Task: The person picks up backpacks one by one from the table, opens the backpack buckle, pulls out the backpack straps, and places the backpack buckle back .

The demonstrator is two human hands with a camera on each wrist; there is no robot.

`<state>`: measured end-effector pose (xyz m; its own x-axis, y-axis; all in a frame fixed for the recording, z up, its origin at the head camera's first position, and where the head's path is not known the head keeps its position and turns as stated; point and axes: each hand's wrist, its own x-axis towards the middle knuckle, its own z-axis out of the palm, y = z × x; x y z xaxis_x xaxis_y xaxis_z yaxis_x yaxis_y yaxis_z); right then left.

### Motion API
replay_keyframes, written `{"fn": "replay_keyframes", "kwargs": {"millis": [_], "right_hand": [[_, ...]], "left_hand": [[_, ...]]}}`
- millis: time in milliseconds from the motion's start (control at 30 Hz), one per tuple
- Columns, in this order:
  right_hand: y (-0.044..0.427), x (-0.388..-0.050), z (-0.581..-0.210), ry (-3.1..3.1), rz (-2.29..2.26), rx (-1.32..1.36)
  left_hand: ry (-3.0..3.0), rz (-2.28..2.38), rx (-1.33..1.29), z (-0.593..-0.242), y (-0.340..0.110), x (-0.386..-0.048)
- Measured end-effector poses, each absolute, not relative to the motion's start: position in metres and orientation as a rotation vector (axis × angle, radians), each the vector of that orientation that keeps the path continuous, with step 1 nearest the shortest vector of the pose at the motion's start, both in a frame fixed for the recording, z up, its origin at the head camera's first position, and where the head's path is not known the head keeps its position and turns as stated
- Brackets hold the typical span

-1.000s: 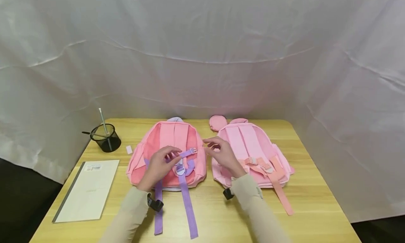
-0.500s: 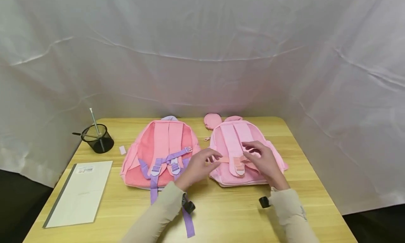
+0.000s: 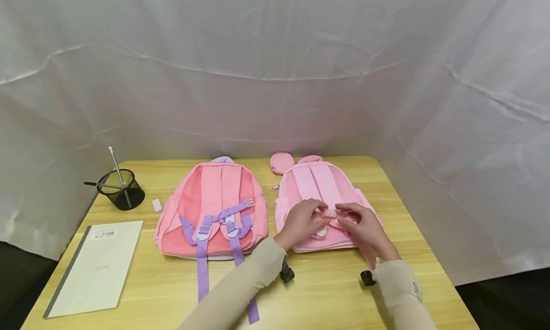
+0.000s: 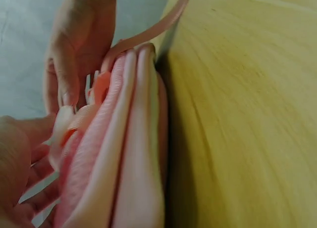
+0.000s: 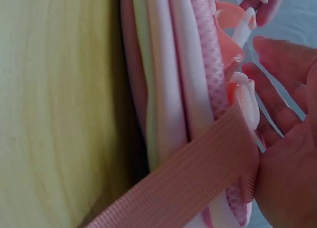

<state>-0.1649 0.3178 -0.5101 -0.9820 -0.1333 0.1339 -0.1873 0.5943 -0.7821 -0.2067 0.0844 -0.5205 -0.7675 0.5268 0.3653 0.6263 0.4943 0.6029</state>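
Observation:
Near the middle of the table lies a pink backpack (image 3: 335, 177), straps upward, with both hands at its lower part. The left hand (image 3: 302, 222) has thumb and fingertips close to a small peach buckle (image 3: 331, 213); its fingers look spread in the left wrist view. Facing it, the right hand (image 3: 365, 225) brings a bent thumb and forefinger near the same spot. In the right wrist view, a peach strap (image 5: 193, 173) runs past the right palm, and white strap adjusters (image 5: 246, 99) stand beside the fingers. No firm grip shows in either wrist view.
Left of it lies a second pink backpack (image 3: 212, 186) with purple straps (image 3: 203, 268) hanging toward the front. Further left are a black mesh pen cup (image 3: 124, 196), a small white eraser (image 3: 157, 205) and a notebook (image 3: 94, 270). A pink round pouch (image 3: 281, 163) lies behind.
Both hands have left the purple-strapped backpack and moved right to the other one. They have drawn closer together over its peach straps. The head view has shifted slightly right.

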Motion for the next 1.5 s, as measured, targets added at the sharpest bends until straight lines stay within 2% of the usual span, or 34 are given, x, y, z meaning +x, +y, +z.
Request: {"fn": "replay_keyframes", "kwargs": {"millis": [333, 767, 1500], "right_hand": [[0.311, -0.174, -0.512, -2.803, 1.246, 0.25], [0.3, -0.187, -0.517, -2.812, 1.209, 0.25], [0.299, -0.187, -0.527, -2.796, 1.29, 0.156]], "left_hand": [[-2.594, -1.21, -0.912, -0.524, 0.093, -0.213], [-2.594, -1.213, -0.927, -0.528, 0.087, -0.213], [-2.605, -1.175, -0.92, -0.547, 0.09, -0.216]]}}
